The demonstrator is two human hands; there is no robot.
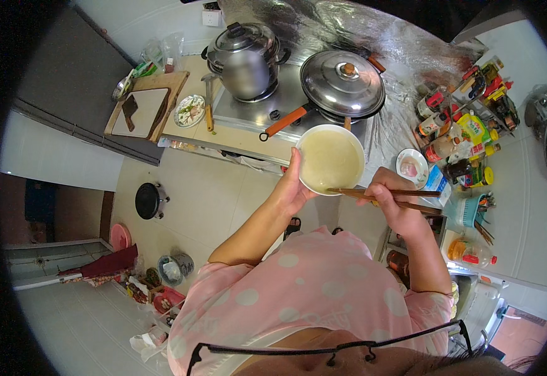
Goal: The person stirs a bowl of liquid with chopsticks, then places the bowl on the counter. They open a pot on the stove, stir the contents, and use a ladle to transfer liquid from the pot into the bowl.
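A white bowl [332,160] of pale yellow liquid is held in front of me, my left hand [294,188] gripping its left side with the thumb at the rim. My right hand [393,199] holds a pair of wooden chopsticks [414,192], whose tips reach over the bowl's lower rim into the liquid. Just beyond the bowl, a wok with a domed metal lid [341,84] rests on the gas stove [273,113], its orange-brown handle pointing toward the lower left. A lidded steel pot [245,61] stands on the left burner.
A cutting board [144,110] bears a cleaver [130,113]. Beside it are a patterned plate with food [190,111] and a spatula [209,103]. Seasoning bottles [442,145], a small dish holding a pale piece [412,168] and a teal utensil basket [470,210] line the right counter.
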